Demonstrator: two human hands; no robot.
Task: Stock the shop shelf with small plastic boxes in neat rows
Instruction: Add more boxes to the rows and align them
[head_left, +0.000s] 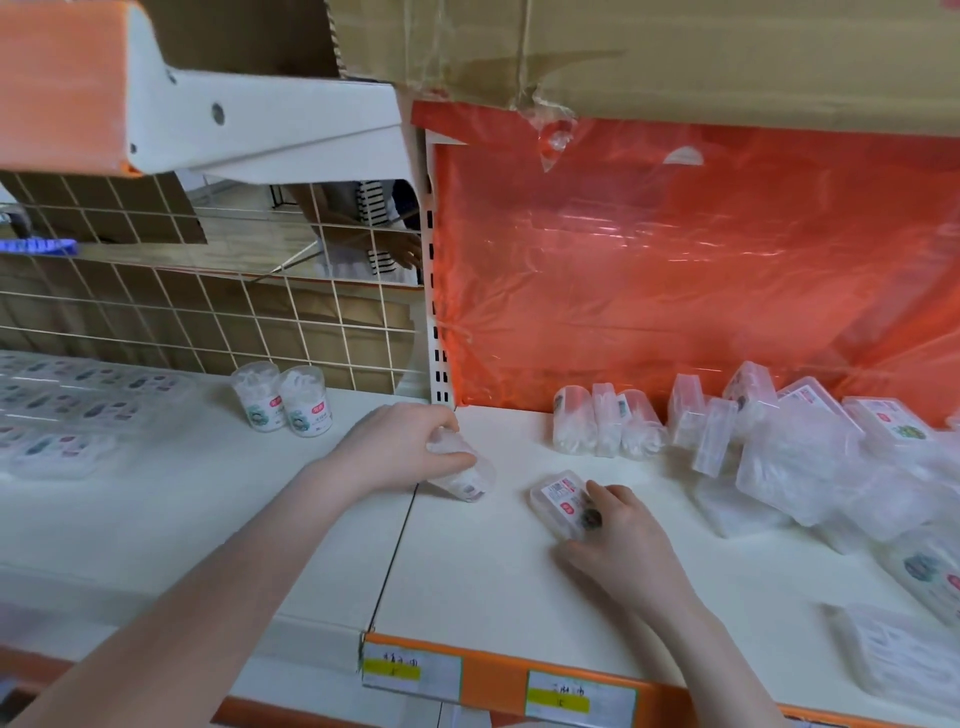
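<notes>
Fingers (441, 457) of the left hand (395, 447) curl around a clear plastic tub (462, 480), gripping it as it lies tipped on the white shelf (311, 519), close to where two shelf boards meet. Just to the right of those fingers, the right hand (618, 540) rests on a flat plastic box (563, 501) with a red and white label; its fingers bend over the box's near end and its thumb presses against the near side, so it holds the box down on the shelf.

Beyond the right fingertips, toward the orange back panel (675, 270), a short row of small boxes (608, 421) stands on edge. Further right of that hand, a loose pile of clear boxes (810, 457) lies jumbled, some leaning on each other, some flat.

Behind and to the left of the left fingers, two round tubs (283, 400) stand upright, touching, in front of a wire grid (156, 312). Far left, flat packs (62, 410) lie in rows. Below both wrists, price tags (410, 670) sit on the shelf's orange front edge. Cardboard (675, 52) hangs overhead.
</notes>
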